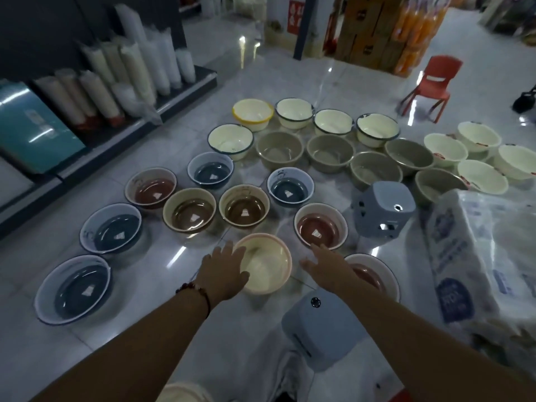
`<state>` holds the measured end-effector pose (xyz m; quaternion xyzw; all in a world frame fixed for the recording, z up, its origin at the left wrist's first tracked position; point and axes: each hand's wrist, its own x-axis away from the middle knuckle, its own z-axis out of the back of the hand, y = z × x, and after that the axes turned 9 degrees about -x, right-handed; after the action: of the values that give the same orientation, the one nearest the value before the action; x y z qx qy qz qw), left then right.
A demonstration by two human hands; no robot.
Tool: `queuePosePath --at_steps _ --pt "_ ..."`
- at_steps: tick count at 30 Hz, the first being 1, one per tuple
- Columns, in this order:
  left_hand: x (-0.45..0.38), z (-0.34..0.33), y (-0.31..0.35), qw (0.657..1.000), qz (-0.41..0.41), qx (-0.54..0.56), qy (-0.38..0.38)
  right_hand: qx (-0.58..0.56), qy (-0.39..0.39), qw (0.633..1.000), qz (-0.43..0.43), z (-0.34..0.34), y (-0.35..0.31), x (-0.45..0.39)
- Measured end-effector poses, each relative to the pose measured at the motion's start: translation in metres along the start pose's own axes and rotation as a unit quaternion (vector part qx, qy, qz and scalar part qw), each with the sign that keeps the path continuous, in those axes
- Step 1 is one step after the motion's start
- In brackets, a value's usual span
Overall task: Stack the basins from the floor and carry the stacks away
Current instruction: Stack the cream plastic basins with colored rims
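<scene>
Many basins (243,208) sit in rows on the floor (290,68). Shelves (136,82) stand to the left (a chair (432,82) is far behind, right).

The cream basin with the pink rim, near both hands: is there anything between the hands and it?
Nothing visible blocks it. The left hand already lies over the near-left rim of the cream basin, fingers spread. The right hand hangs open just to its right, with only bare floor between them.
</scene>
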<state>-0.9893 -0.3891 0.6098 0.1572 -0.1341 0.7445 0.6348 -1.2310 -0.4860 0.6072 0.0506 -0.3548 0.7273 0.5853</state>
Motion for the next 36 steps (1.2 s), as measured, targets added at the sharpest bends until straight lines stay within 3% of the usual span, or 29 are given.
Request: queuePosePath --at_steps 12,23,36 --pt "-0.058 -0.021 -0.028 0.991 0.095 0.050 -0.074 0.109 -0.077 0.991 0.032 0.001 0.012 -0.105" --pt "-0.164 -0.046 -0.104 0.986 0.064 0.063 -0.144 0.162 -0.127 0.978 -0.036 -0.016 -0.027 -0.218" --pt "-0.250 -0.030 -0.149 0.984 0.044 0.063 -0.162 0.132 -0.092 0.986 -0.038 0.016 -0.092 -0.312"
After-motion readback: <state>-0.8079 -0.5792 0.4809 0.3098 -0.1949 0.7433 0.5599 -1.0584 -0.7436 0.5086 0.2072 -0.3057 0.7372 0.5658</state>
